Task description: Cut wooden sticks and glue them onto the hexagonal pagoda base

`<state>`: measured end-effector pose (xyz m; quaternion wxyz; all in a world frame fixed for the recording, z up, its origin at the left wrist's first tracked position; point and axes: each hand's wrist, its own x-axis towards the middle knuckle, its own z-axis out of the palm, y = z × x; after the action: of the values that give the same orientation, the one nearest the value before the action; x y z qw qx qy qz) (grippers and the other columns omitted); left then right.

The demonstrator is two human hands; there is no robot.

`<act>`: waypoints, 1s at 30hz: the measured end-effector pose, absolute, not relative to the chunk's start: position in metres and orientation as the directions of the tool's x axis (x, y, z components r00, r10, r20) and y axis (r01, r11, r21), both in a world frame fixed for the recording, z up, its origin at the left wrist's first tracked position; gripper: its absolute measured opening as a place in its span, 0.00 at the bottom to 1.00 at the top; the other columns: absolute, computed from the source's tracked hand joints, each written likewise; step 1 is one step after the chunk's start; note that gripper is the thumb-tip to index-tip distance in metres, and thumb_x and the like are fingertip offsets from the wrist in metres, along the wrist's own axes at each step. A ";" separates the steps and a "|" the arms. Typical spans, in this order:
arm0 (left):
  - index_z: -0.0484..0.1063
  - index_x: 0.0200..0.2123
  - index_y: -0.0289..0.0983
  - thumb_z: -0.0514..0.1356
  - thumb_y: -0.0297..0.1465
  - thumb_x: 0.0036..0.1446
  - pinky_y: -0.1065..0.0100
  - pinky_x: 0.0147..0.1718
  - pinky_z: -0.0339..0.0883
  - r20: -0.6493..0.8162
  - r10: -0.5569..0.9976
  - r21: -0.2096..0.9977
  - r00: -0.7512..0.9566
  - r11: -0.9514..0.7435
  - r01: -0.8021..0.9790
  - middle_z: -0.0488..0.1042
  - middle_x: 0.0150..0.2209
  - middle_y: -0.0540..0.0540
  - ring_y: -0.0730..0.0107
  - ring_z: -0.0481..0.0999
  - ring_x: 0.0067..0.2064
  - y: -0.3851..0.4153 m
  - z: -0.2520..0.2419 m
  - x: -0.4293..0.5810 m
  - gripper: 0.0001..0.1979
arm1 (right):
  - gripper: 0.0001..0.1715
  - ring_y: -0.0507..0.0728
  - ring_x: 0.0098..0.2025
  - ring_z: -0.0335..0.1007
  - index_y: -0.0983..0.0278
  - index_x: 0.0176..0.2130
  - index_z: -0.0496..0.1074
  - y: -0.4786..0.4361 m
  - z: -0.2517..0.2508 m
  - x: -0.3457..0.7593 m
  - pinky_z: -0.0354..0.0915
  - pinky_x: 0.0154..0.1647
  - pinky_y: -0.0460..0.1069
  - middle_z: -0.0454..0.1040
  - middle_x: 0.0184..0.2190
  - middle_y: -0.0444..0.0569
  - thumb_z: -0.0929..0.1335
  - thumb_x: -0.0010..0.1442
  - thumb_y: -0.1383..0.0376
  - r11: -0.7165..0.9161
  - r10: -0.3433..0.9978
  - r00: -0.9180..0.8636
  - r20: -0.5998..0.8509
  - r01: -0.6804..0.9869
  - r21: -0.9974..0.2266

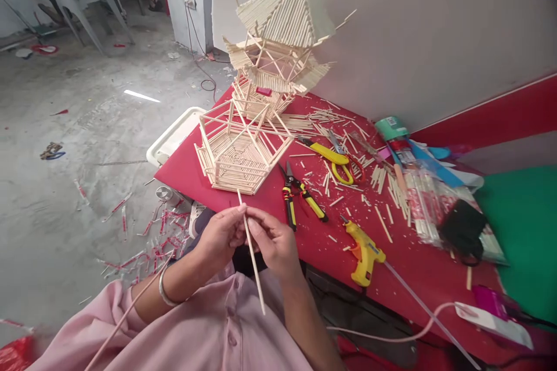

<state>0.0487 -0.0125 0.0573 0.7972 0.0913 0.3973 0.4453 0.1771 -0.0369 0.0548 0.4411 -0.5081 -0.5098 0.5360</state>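
A thin wooden chopstick (255,266) slants between my two hands, over my lap at the table's front edge. My left hand (224,232) pinches it near its upper end. My right hand (272,237) closes on it from the other side, with some fingertips hidden. Just beyond the hands stands a many-sided open frame (243,156) of sticks with a spiral stick floor. Behind it rises a tiered pagoda model (282,17) with slatted stick roofs. Pruning shears (300,197) lie right of the frame, jaws apart.
On the red table (322,266) lie a yellow hot glue gun (364,252), a yellow utility knife (326,151), yellow-handled scissors (342,173) and many cut sticks. Bagged chopsticks (424,203) and a white power strip (491,324) are at right. Torn wrappers (163,232) litter the floor.
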 end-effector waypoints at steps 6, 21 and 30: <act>0.77 0.32 0.31 0.71 0.36 0.50 0.80 0.15 0.55 -0.699 0.691 0.403 0.185 0.594 -0.696 0.74 0.24 0.49 0.82 0.66 0.19 -0.004 0.065 0.030 0.13 | 0.16 0.55 0.45 0.76 0.56 0.52 0.77 -0.040 0.052 0.162 0.74 0.47 0.51 0.80 0.45 0.48 0.66 0.67 0.68 0.412 0.906 -0.250 0.341 0.342 -0.844; 0.77 0.33 0.30 0.66 0.33 0.53 0.79 0.10 0.44 -0.679 0.707 0.509 0.196 0.647 -0.567 0.63 0.17 0.55 0.83 0.55 0.14 0.002 0.059 0.003 0.10 | 0.33 0.69 0.55 0.71 0.68 0.59 0.71 -0.028 0.054 0.227 0.68 0.56 0.64 0.75 0.54 0.65 0.67 0.65 0.49 0.051 0.930 0.061 0.363 0.956 -0.290; 0.77 0.39 0.31 0.65 0.31 0.52 0.79 0.11 0.44 -0.676 0.717 0.488 0.170 0.608 -0.626 0.68 0.19 0.52 0.81 0.58 0.15 0.001 0.054 0.003 0.12 | 0.50 0.73 0.52 0.71 0.72 0.64 0.63 -0.005 0.044 0.278 0.67 0.50 0.63 0.73 0.51 0.68 0.66 0.58 0.40 -0.198 0.978 0.203 -0.038 0.975 0.097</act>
<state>0.0026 0.0013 0.0543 0.7632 0.0485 0.4707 0.4399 0.2779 -0.0054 0.0441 -0.0496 -0.7739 -0.6311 -0.0160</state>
